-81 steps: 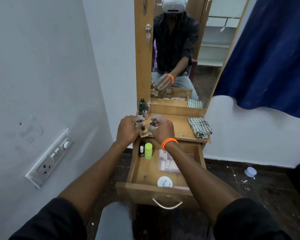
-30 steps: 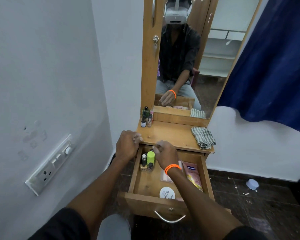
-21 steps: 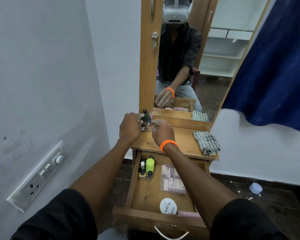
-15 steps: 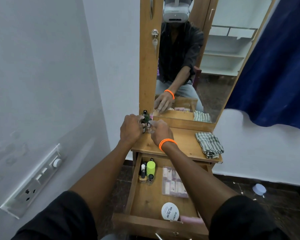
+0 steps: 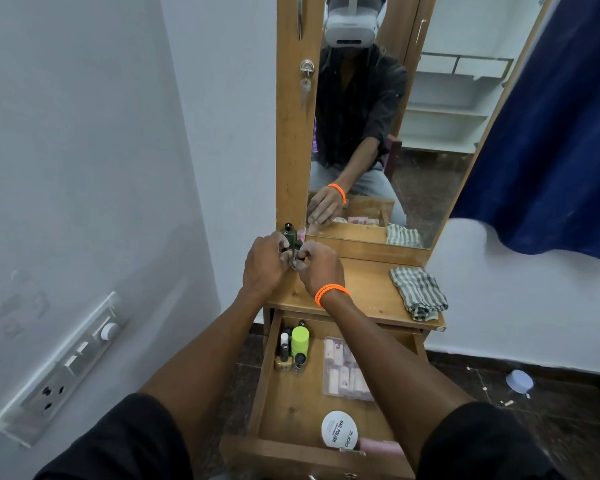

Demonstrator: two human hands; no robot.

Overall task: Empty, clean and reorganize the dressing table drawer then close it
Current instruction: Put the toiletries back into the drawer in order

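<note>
The wooden drawer point(image 5: 261, 382) stands pulled out below the dressing table top point(image 5: 368, 292). Inside it, at the back left, stand a lime-green capped bottle point(image 5: 299, 341) and several small nail polish bottles point(image 5: 284, 355). A clear packet of small tubes point(image 5: 343, 372) lies in the middle, and a round white nail polish remover box point(image 5: 339, 429) sits at the front. Both hands are at the table top's back left corner. My left hand point(image 5: 265, 265) and my right hand point(image 5: 321, 268) each pinch small bottles point(image 5: 291, 239) standing there by the mirror frame.
A folded striped cloth point(image 5: 418, 292) lies on the right of the table top. The mirror point(image 5: 430, 116) rises behind. A switchboard point(image 5: 59, 368) is on the left wall. A blue curtain point(image 5: 551, 133) hangs at right. A small lid point(image 5: 518, 381) lies on the dark floor.
Both hands dropped small bottles into the drawer's back left, then rose again to the table's back left corner and closed on the small bottles there.
</note>
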